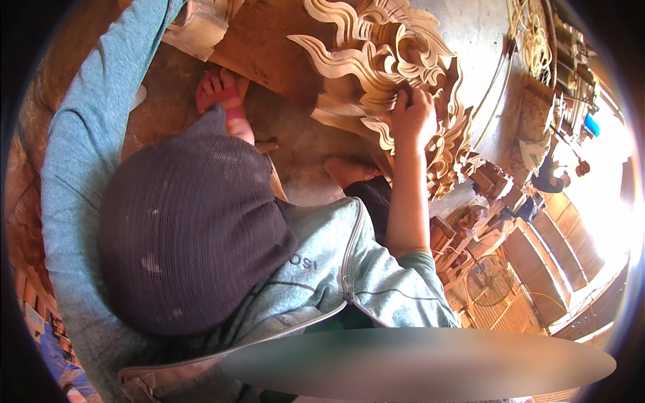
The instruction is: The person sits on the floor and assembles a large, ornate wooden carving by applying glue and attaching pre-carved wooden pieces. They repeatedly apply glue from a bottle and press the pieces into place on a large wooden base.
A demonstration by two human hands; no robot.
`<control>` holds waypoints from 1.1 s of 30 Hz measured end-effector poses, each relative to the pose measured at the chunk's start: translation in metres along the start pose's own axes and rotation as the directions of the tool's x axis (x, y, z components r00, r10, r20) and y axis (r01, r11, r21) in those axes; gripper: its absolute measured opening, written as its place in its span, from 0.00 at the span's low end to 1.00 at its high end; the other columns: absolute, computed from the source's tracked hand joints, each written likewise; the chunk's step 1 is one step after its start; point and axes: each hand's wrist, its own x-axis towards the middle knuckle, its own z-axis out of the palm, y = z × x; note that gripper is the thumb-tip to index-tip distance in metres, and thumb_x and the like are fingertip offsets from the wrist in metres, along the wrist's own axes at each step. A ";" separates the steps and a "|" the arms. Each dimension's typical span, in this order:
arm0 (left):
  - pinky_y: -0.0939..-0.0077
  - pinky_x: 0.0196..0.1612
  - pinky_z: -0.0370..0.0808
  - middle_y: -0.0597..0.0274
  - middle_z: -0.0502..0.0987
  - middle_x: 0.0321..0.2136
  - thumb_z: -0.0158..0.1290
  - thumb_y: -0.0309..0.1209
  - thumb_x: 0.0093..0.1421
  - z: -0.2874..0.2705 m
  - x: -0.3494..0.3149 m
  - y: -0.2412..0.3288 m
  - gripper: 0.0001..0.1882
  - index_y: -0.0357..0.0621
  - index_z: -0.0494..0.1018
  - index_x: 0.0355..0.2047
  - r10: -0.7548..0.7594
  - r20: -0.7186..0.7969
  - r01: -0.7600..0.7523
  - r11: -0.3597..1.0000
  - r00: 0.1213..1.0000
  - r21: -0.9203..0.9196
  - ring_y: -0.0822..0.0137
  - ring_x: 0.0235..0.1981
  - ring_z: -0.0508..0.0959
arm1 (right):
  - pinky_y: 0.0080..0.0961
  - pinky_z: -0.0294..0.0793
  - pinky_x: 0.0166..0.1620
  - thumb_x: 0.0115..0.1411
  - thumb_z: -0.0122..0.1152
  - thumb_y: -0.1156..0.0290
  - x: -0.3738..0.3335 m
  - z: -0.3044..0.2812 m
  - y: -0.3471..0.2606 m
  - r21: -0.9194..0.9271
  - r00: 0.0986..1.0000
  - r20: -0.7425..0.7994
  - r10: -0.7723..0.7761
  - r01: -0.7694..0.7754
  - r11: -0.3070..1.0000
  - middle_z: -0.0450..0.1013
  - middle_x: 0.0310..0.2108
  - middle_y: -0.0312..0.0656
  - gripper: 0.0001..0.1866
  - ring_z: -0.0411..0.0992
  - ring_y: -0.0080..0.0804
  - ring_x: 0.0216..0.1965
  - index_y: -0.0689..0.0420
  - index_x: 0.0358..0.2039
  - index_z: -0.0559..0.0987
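Note:
My right hand (413, 117) lies on a pale wood carving (366, 67) of flowing, flame-like curls and scrolls. Its fingers are bent against the carved surface and closed on part of it; the fingertips are partly hidden, and no tool shows in them. The bare right forearm reaches up from a pushed-up teal sleeve. My left arm (87, 121), in a long teal sleeve, stretches along the left side and leaves the picture at the top, so the left hand is out of sight.
A wood block (201, 27) is at the upper left, by a brown board (262, 54). A foot in a red sandal (222, 94) rests below. Yellow cord (537, 50), stacked timber (494, 185), a fan (489, 281) and another person (551, 178) are at right.

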 end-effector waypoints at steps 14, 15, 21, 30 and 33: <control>0.58 0.56 0.68 0.55 0.69 0.57 0.46 0.43 0.65 0.004 0.003 -0.006 0.16 0.51 0.76 0.46 -0.004 0.001 0.004 0.998 1.000 -0.063 0.50 0.53 0.71 | 0.35 0.73 0.38 0.56 0.64 0.72 0.001 -0.019 -0.036 0.268 0.853 -0.251 -0.458 0.516 0.814 0.75 0.33 0.43 0.07 0.74 0.44 0.34 0.55 0.37 0.80; 0.58 0.56 0.68 0.54 0.69 0.57 0.46 0.43 0.65 0.001 0.003 -0.003 0.17 0.51 0.76 0.47 -0.025 0.032 0.027 0.997 0.999 -0.066 0.50 0.53 0.71 | 0.35 0.73 0.38 0.56 0.64 0.73 -0.002 -0.011 -0.017 0.243 0.866 -0.228 -0.444 0.492 0.836 0.75 0.32 0.43 0.07 0.74 0.43 0.34 0.55 0.36 0.80; 0.57 0.56 0.68 0.52 0.69 0.57 0.46 0.44 0.66 -0.008 0.001 0.005 0.18 0.50 0.75 0.49 -0.037 0.044 0.040 0.997 0.998 -0.065 0.48 0.53 0.71 | 0.32 0.75 0.39 0.49 0.65 0.69 0.006 -0.023 -0.009 0.223 0.873 -0.178 -0.455 0.486 0.845 0.74 0.34 0.36 0.11 0.73 0.36 0.34 0.51 0.35 0.80; 0.57 0.56 0.68 0.51 0.69 0.57 0.47 0.45 0.65 -0.010 0.004 0.006 0.18 0.50 0.76 0.47 -0.066 0.073 0.073 0.993 0.995 -0.090 0.48 0.54 0.71 | 0.38 0.72 0.39 0.57 0.62 0.70 0.005 -0.031 -0.056 0.205 0.816 -0.264 -0.514 0.569 0.797 0.74 0.32 0.44 0.06 0.72 0.46 0.36 0.55 0.36 0.79; 0.57 0.56 0.68 0.51 0.69 0.57 0.47 0.45 0.65 -0.007 0.002 0.007 0.18 0.50 0.76 0.48 -0.083 0.057 0.087 0.993 0.995 -0.083 0.48 0.54 0.71 | 0.36 0.72 0.36 0.56 0.63 0.71 0.001 -0.022 -0.012 0.119 0.894 -0.094 -0.437 0.446 0.887 0.73 0.30 0.42 0.05 0.73 0.43 0.33 0.54 0.34 0.80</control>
